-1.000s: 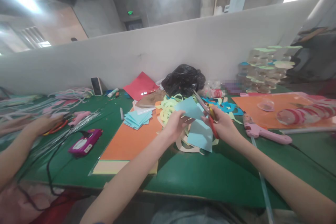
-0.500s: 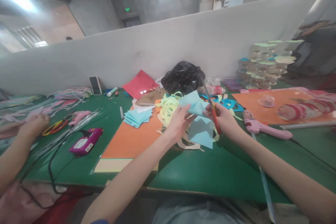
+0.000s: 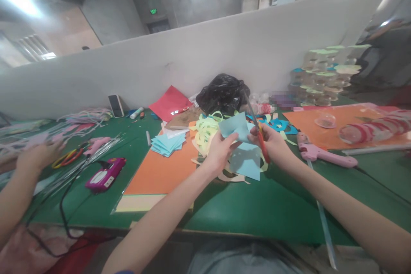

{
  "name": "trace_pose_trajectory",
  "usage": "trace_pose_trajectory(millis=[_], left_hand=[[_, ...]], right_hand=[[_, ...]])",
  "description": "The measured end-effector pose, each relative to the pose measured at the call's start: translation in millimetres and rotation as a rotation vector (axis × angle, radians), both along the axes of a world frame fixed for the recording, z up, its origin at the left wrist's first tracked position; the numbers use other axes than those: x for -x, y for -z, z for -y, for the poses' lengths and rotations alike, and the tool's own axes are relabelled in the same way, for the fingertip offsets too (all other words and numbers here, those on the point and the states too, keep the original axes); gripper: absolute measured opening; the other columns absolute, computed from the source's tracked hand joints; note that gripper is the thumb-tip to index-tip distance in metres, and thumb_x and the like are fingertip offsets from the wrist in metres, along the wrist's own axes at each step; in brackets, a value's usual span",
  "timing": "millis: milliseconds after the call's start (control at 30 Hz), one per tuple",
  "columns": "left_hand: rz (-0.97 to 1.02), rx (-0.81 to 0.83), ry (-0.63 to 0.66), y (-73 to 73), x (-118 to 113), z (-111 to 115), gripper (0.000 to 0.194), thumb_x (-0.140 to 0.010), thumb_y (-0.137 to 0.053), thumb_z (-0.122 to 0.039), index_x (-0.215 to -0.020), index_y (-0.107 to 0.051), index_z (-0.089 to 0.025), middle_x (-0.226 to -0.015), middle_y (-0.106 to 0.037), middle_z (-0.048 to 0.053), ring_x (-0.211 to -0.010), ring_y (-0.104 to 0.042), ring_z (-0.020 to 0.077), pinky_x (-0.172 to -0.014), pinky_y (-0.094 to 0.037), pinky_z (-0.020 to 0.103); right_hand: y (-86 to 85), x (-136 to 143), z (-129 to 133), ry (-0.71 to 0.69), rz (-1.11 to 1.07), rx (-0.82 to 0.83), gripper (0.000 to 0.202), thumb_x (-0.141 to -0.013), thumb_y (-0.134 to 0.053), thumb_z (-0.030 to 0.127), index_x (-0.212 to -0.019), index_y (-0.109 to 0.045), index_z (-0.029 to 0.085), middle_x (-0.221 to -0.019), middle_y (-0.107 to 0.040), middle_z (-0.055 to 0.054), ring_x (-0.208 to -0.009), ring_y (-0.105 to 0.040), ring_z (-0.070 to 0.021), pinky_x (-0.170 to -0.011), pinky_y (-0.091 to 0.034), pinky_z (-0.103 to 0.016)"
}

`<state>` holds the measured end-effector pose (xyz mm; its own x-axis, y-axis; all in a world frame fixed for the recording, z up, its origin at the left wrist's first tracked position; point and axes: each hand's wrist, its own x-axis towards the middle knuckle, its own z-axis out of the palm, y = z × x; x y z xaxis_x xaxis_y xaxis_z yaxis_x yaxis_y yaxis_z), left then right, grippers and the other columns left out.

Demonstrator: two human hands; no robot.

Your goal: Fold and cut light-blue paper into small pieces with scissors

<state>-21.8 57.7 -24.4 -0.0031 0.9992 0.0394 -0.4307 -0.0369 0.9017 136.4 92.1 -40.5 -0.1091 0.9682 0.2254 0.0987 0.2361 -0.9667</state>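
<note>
My left hand [image 3: 221, 152] is closed on a folded piece of light blue paper [image 3: 234, 125], thumb on top. Orange-handled scissors [image 3: 261, 141] are in my right hand [image 3: 271, 143], blades pointing up and away; its fingertips also reach the paper's right edge. Below both hands a flat light blue sheet [image 3: 247, 162] lies on the table, partly covered by the left hand. Behind them is a heap of pale green paper scraps [image 3: 207, 130]. To the left, a stack of cut light blue paper pieces [image 3: 167, 143] rests on orange card [image 3: 160, 173].
A pink glue gun [image 3: 324, 155] lies at right, near a red-striped plastic bottle [image 3: 372, 130]. The black plastic bag [image 3: 221, 94] stands by the partition. A purple box with a cord [image 3: 105, 174] sits at left, beside another person's hand [image 3: 37, 156].
My left thumb has shifted slightly along the folded paper, and the paper has turned a little. The other person's hand at far left has moved slightly.
</note>
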Motion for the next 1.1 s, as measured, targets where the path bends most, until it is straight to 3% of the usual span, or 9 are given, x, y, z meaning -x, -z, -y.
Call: trace_pose_trajectory(millis=[367,867,1100], left_hand=[[0.174,0.106,-0.118,-2.7,-0.6,-2.7,0.008,-0.077,-0.068,-0.018,-0.082,-0.061,-0.016,-0.099,-0.072,0.007,-0.093,-0.067,0.0188,-0.097,-0.055,0.047],[0.184,0.117,-0.101,-3.0,-1.5,-2.0,0.009,-0.078,-0.065,-0.016,-0.087,-0.062,-0.017,-0.106,-0.071,0.009,-0.111,-0.065,0.0257,-0.101,-0.053,0.052],[0.191,0.099,-0.079,-0.5,-0.4,-3.2,0.009,-0.078,-0.066,-0.015,-0.087,-0.064,-0.016,-0.104,-0.070,0.008,-0.101,-0.066,0.0226,-0.099,-0.054,0.051]], right_hand=[[6.4,0.1,-3.8,0.014,-0.034,0.003,0.045,-0.058,-0.082,0.051,-0.082,-0.057,0.022,-0.082,-0.064,-0.001,-0.076,-0.059,-0.0195,-0.070,-0.048,-0.033],[2.5,0.7,-3.7,0.018,-0.053,0.013,0.046,-0.055,-0.084,0.050,-0.080,-0.056,0.022,-0.077,-0.060,0.000,-0.073,-0.056,-0.0182,-0.068,-0.046,-0.033],[3.0,0.6,-3.3,0.005,-0.022,-0.014,0.043,-0.061,-0.080,0.050,-0.081,-0.054,0.022,-0.073,-0.056,0.002,-0.067,-0.051,-0.0162,-0.062,-0.041,-0.031]])
